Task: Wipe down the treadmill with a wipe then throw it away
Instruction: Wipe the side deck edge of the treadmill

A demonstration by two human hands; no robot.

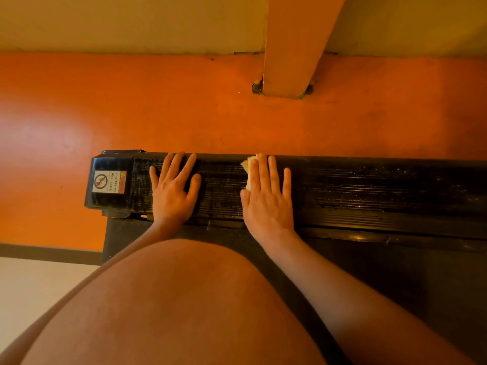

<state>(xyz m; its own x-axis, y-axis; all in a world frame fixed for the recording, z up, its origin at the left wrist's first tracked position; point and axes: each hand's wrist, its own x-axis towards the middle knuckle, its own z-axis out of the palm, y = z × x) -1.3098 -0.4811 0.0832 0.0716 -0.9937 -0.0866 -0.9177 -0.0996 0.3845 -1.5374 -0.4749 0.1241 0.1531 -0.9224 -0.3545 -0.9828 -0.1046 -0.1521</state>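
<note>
I'm kneeling at the long black ribbed side rail of the treadmill [369, 191], and my left hand [172, 188] is lying flat on it near the end, fingers straight and spread, gripping nothing. My right hand [267, 198] is pressing down flat just beside it, fingers straight and close together, and under them I'm pinning the pale, folded wipe [247, 165] against the rail; only its corner is peeking out past my forefinger and thumb, up by the rail's far edge. To the left of my left hand the glossy black plastic end cap [105, 198] is carrying a white and orange warning sticker [109, 182], which is reading sideways to me: "NO STEPPING ON SURFACE", with a crossed-out circle symbol and a small yellow warning triangle; the smaller print I can't make out. My bare knee [184, 299] is filling the lower middle of the view, hanging over the dark treadmill belt [395, 280]. Beyond the rail the smooth orange floor [184, 114] is running up to a pale wall [131, 22], where a peach-coloured slanted post [295, 48] is standing, bolted at its foot.
</note>
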